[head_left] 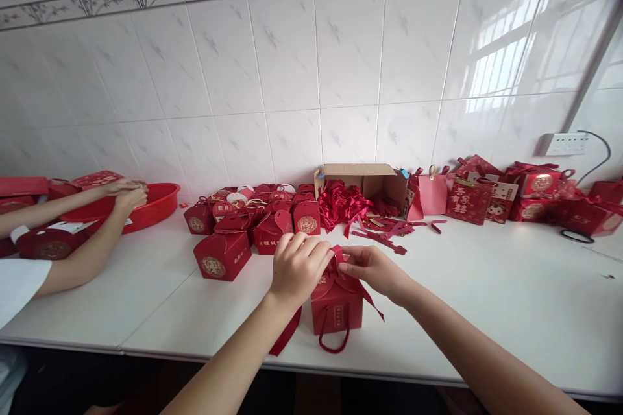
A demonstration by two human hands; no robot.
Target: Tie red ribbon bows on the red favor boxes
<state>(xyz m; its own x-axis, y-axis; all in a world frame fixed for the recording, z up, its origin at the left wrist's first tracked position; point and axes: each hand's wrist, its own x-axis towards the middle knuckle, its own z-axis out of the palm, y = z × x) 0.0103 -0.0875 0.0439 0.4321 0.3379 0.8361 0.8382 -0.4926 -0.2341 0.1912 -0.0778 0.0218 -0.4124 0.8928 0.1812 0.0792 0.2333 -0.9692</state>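
Note:
A red gift box (pixel 337 311) with a rope handle hanging down its front stands near the table's front edge. At its top my left hand (pixel 299 267) is closed on a red ribbon (pixel 374 301). On the other side of the ribbon my right hand (pixel 374 267) pinches it, thumb and fingers together. One ribbon end hangs to the right of the box, and a wider one hangs down at its left, beneath my left wrist. The exact shape of the ribbon between my fingers is partly hidden.
Several red boxes (pixel 222 255) stand left of centre. Behind my hands a cardboard box (pixel 360 170) spills red ribbons. Red bags (pixel 468 200) line the wall at the right. At the left, another person's hands work over a red basin (pixel 163 206).

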